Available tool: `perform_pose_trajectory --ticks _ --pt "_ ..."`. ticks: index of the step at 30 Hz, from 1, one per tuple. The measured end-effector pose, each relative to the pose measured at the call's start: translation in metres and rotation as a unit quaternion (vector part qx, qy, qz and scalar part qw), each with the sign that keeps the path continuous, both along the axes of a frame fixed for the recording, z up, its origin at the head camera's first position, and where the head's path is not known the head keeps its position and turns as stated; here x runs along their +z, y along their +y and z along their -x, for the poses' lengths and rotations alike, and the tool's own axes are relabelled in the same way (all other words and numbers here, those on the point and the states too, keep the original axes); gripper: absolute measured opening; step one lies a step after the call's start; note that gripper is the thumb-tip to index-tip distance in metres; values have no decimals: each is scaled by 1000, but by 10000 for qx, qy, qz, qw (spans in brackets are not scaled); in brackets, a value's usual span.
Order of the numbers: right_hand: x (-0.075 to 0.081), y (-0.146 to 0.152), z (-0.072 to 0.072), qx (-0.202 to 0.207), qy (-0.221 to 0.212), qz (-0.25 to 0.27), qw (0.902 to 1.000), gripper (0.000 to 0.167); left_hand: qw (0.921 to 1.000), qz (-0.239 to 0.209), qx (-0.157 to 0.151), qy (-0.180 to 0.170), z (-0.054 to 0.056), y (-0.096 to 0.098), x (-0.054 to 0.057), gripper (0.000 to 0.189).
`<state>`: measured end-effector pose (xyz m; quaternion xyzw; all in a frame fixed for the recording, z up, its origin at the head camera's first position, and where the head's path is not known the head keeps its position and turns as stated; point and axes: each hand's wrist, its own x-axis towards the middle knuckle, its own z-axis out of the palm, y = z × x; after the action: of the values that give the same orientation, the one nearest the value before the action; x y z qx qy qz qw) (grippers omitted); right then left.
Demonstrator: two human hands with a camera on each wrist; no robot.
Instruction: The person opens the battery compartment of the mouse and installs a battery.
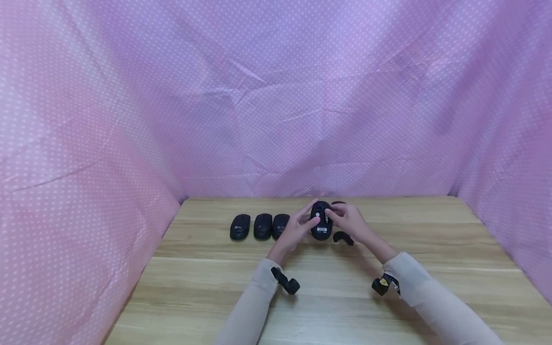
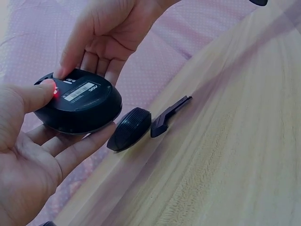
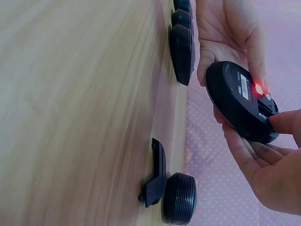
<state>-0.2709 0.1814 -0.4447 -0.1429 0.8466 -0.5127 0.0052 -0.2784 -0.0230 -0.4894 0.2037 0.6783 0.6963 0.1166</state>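
Both hands hold a black computer mouse above the table, its underside with a white label turned up. My left hand grips it from the left side, thumb on the underside, where a red light glows on the thumb in both wrist views. From the other side my right hand holds the mouse, its thumb pressing at an open recess in the underside. A curved black cover piece lies on the table below the right hand. Beside it sits another black mouse, mostly hidden behind the right hand in the head view.
Three more black mice stand in a row left of the hands: one at the far left, a middle one, and one partly behind the left hand. The wooden table ends at a pink dotted cloth.
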Motion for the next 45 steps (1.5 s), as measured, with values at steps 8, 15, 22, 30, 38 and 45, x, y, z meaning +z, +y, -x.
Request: perform_pose_trajectory --ticks 8,15,22,30,38,45 --pt "0 5 4 245 -460 -77 9986 38 9997 -79 -67 -238 2 1 -2 59" --pt "-1 11 3 345 -484 -424 9973 42 9983 -77 -9 -573 0 3 -6 57" --pt "-3 21 3 634 -233 -678 9954 31 9972 -89 157 -720 -2 1 -9 57" --pt "-9 36 -1 816 23 -1363 9873 22 9970 -206 249 -700 -3 -1 -10 57" --pt "-16 46 -3 839 -206 -1937 9772 28 9971 -187 277 -680 -3 -2 -9 56" --pt "-22 48 -4 920 -347 -2254 9693 39 9974 -118 245 -661 -3 -2 -9 57"
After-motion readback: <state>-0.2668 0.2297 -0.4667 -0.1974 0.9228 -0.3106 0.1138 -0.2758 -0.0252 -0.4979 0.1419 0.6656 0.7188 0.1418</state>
